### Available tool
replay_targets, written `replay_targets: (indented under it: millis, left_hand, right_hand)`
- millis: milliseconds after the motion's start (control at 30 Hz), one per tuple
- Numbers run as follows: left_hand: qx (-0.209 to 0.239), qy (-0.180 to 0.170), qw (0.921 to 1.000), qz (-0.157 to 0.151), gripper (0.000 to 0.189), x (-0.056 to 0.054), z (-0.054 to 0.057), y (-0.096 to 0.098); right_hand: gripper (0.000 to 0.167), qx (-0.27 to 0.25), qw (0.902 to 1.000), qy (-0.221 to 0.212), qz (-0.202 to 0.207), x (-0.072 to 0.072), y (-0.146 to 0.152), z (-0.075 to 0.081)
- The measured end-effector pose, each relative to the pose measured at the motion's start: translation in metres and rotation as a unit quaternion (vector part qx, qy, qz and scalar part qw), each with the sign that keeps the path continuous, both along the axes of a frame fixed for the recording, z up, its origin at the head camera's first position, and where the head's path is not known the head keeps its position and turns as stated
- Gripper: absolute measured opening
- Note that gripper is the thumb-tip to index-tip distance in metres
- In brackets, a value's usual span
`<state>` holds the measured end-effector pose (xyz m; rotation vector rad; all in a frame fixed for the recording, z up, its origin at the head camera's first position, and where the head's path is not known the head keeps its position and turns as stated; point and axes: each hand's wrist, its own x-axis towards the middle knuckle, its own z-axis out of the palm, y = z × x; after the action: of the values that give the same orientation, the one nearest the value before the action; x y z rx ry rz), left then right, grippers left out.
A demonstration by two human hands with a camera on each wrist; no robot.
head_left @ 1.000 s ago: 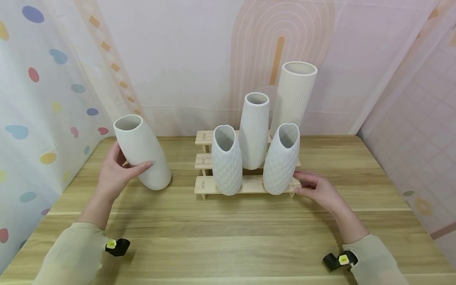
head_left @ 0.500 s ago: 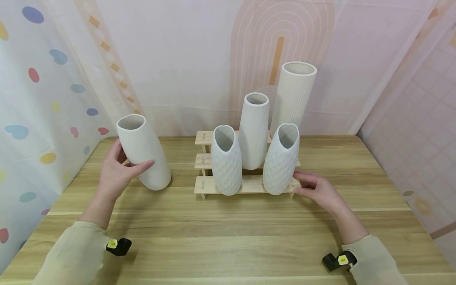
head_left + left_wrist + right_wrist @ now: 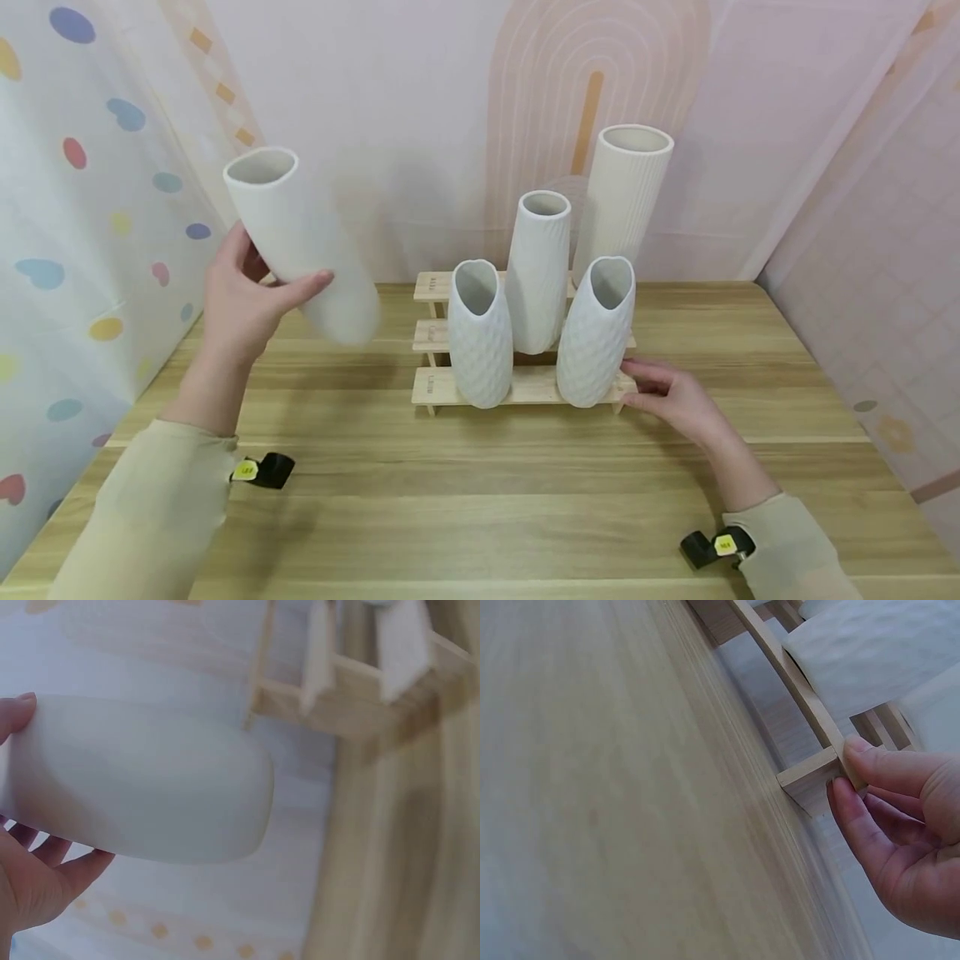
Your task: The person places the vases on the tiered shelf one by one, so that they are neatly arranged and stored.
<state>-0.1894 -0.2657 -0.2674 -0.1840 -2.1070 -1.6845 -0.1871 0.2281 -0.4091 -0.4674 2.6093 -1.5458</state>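
My left hand grips a smooth white vase around its middle, thumb across the front. In the left wrist view that vase hangs above the table. My right hand pinches the right end of the lowest step of a three-step wooden stand; thumb and fingers close on the board's corner in the right wrist view. Two dimpled white vases, a left one and a right one, stand on the lowest step. Behind them rise a slim white vase and a tall ribbed vase.
The wood-grain table spreads before the stand. A pale patterned curtain hangs along the back, with more printed cloth at both sides. A small black wrist camera sits at the left sleeve.
My left hand has lifted the smooth vase off the table, raising it toward the back curtain. My right hand keeps its place at the stand's corner, and the other vases stand as before.
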Motion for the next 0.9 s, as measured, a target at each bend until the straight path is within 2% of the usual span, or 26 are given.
replay_targets:
  millis: [100, 133, 300, 533, 900]
  left_hand:
    - [0.023, 0.018, 0.9993, -0.024, 0.080, -0.004, 0.020, 0.015]
    - [0.018, 0.025, 0.9991, -0.027, 0.080, -0.006, 0.025, 0.020]
    - [-0.011, 0.041, 0.9988, -0.023, 0.078, -0.016, 0.040, 0.042]
    - [-0.032, 0.045, 0.9983, -0.018, 0.075, -0.034, 0.037, 0.062]
    - [-0.006, 0.001, 0.9997, -0.024, 0.076, -0.057, 0.028, 0.082]
  right_hand:
    - [0.046, -0.005, 1.0000, 0.002, 0.001, 0.001, 0.000, 0.002]
    - [0.046, -0.008, 1.0000, 0.002, 0.002, 0.002, 0.000, 0.002]
    - [0.046, -0.009, 0.9999, 0.005, 0.003, 0.001, 0.000, 0.001]
    - [0.046, -0.002, 1.0000, 0.005, 0.000, 0.001, 0.000, 0.000]
    - [0.047, -0.001, 1.0000, -0.001, -0.002, 0.003, -0.001, 0.000]
